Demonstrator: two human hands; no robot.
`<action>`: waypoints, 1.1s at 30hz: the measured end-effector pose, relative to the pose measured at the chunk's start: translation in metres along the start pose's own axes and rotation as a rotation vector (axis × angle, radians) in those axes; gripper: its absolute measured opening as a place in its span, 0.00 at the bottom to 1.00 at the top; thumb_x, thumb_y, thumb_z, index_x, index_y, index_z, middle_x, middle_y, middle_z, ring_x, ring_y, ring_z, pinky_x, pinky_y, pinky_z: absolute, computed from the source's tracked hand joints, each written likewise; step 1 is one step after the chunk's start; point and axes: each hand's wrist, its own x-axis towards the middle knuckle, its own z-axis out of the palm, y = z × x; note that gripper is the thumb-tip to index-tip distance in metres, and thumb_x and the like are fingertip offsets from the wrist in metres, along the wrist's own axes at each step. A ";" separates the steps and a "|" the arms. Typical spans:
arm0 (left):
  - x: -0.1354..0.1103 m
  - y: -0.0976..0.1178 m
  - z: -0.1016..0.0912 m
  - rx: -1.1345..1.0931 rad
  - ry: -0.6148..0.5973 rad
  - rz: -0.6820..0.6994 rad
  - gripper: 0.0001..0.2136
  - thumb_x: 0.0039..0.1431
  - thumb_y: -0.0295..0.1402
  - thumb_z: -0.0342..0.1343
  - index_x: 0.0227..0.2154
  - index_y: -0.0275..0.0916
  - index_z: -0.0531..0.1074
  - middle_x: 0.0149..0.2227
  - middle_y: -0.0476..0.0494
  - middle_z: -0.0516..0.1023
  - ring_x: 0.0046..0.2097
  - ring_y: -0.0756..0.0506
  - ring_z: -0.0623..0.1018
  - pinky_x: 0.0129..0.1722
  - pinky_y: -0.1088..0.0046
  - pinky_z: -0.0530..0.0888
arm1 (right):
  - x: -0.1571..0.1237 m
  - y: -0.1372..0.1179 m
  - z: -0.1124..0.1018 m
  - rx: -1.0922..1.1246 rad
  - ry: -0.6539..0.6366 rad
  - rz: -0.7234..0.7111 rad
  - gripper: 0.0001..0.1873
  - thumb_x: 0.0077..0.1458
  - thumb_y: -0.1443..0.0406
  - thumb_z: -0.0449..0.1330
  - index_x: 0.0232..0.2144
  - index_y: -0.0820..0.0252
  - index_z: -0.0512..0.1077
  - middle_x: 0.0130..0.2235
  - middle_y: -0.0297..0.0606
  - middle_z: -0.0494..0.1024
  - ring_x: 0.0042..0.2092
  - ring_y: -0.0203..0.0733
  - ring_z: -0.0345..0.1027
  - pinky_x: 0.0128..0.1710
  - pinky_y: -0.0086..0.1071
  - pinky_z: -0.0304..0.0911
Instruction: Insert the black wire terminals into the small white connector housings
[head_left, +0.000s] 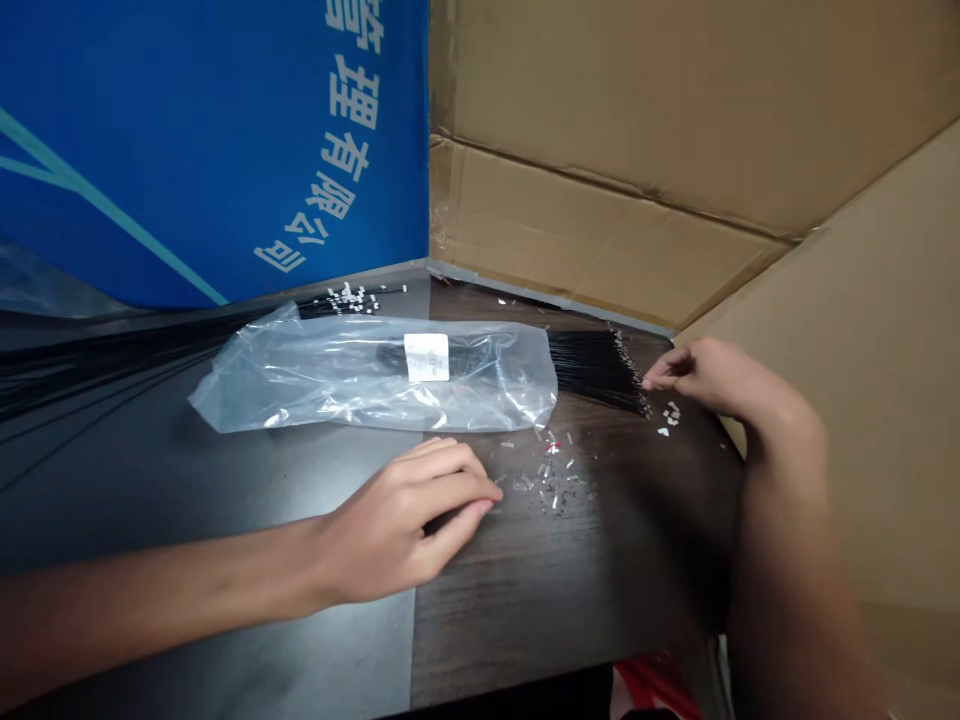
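A bundle of black wires (596, 368) with small metal-looking tips sticks out of a clear plastic bag (345, 385). At the tips' right edge, my right hand (724, 385) is closed in a pinch on what looks like one wire's end. My left hand (420, 510) rests low over the table in front of the bag, thumb and forefinger brought together. Whatever lies between those fingertips, if anything, is too small to make out. Just right of them are scattered small clear tube pieces (553, 490). Several small white pieces (669, 418) lie below my right hand.
More black wires (112, 345) with white connectors (349, 298) run behind the bag to the left. A blue printed panel (187, 130) and cardboard walls (600, 220) stand around the back and right of the dark table (480, 640).
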 end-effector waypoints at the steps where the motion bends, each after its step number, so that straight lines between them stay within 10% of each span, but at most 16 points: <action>1: -0.003 -0.003 0.002 0.005 -0.011 0.016 0.10 0.71 0.22 0.54 0.44 0.36 0.81 0.39 0.39 0.83 0.40 0.45 0.81 0.43 0.67 0.77 | -0.003 0.000 -0.002 0.006 0.024 0.003 0.08 0.71 0.61 0.65 0.42 0.61 0.79 0.45 0.39 0.83 0.45 0.42 0.79 0.49 0.41 0.76; 9: -0.008 -0.012 0.004 0.067 -0.124 0.075 0.10 0.72 0.22 0.52 0.45 0.35 0.79 0.40 0.37 0.82 0.41 0.43 0.81 0.44 0.67 0.77 | -0.011 -0.006 -0.005 0.100 0.205 -0.064 0.06 0.61 0.68 0.67 0.35 0.60 0.87 0.36 0.44 0.87 0.40 0.46 0.80 0.39 0.35 0.68; 24: -0.007 -0.016 0.006 0.054 -0.138 0.108 0.09 0.71 0.21 0.54 0.45 0.33 0.79 0.40 0.38 0.81 0.41 0.44 0.79 0.44 0.68 0.76 | 0.015 -0.018 0.019 0.103 0.166 -0.298 0.08 0.52 0.74 0.66 0.28 0.57 0.83 0.28 0.34 0.84 0.32 0.40 0.78 0.36 0.32 0.69; 33: -0.008 -0.016 0.006 0.053 -0.141 0.119 0.08 0.71 0.21 0.54 0.43 0.33 0.78 0.40 0.38 0.80 0.41 0.44 0.79 0.44 0.69 0.75 | 0.016 -0.013 0.019 0.097 0.065 -0.278 0.05 0.67 0.65 0.67 0.37 0.61 0.79 0.34 0.33 0.83 0.35 0.38 0.78 0.43 0.37 0.76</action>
